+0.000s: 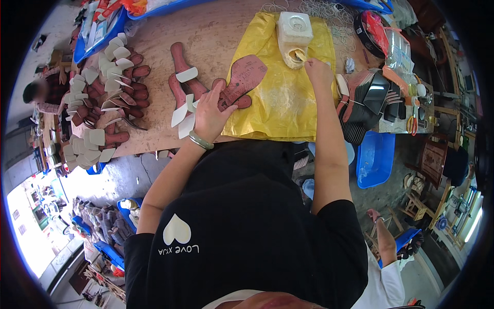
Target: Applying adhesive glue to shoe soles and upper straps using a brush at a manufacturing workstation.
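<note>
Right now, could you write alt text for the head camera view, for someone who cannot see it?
A person at a wooden worktable presses the left hand on a reddish-brown shoe insole lying on a yellow plastic sheet, while the right hand dips a brush into a cream-coloured glue tub. Finished insoles with white tabs pile up at the left.

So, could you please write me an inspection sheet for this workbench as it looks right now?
Surface: brown wooden table, partly under a yellow plastic sheet.
Job's things: reddish-brown insole on the sheet's edge; cream glue tub behind it.
Clutter: rows of finished insoles with pale tabs at left; blue trays; stacked dark soles at right.
Grippers: left hand presses on the insole; right hand reaches to the tub's opening.
Cables: nothing seen.
Surroundings: blue bin on the floor; other people nearby.
</note>
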